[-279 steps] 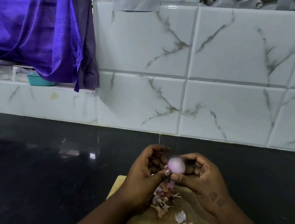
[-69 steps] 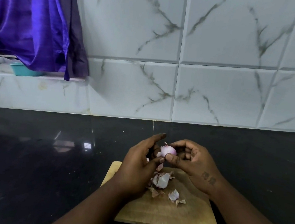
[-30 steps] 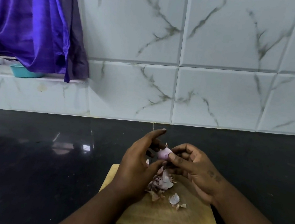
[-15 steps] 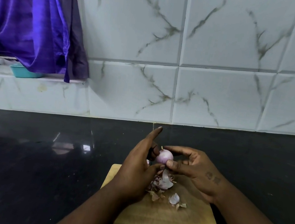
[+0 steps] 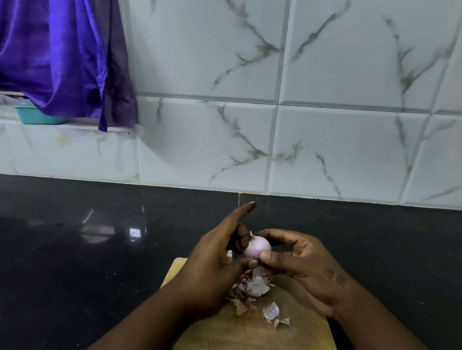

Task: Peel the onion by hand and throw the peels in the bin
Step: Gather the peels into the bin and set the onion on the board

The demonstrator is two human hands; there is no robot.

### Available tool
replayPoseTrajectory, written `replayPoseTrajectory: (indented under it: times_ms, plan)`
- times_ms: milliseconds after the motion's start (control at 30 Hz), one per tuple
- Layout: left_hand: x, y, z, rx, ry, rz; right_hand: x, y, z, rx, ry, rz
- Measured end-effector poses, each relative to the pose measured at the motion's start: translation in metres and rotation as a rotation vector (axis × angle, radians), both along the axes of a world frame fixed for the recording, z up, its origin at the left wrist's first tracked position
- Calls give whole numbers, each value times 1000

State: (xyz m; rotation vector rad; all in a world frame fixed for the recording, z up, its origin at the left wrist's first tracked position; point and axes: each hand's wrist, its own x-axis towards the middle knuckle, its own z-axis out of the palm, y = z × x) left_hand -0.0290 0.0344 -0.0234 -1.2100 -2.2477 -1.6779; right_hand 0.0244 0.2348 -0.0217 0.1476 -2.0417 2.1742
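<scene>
A small pale purple onion [image 5: 257,246] is held above the far end of a wooden cutting board [image 5: 257,342]. My right hand [image 5: 303,266] grips it between thumb and curled fingers. My left hand [image 5: 214,262] holds it from the left, thumb tip under the onion beside the right thumb, index finger pointing straight up and away. A heap of loose onion peels [image 5: 251,288] lies on the board below the hands, with one separate peel [image 5: 271,312] nearer to me. No bin is in view.
The board sits on a glossy black countertop [image 5: 58,241] that runs back to a white marble-patterned tiled wall [image 5: 316,127]. A purple curtain [image 5: 47,33] hangs at the upper left over a ledge with a teal container [image 5: 35,115].
Over the last second the onion has turned in my hands and shows more of its round side. My left index finger has straightened upward. The peel heap looks unchanged.
</scene>
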Motion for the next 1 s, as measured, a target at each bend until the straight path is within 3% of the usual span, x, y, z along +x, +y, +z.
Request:
replayPoseTrajectory:
  times_ms: [367,667,1000]
  plan:
    - [1,-1,5,86,-61,-48,1,-3,2,-166,-47,15]
    - [1,1,1,141,77,17,4,-7,3,-277,-49,23]
    - [16,4,7,33,222,54,-3,-9,2,-442,-21,-93]
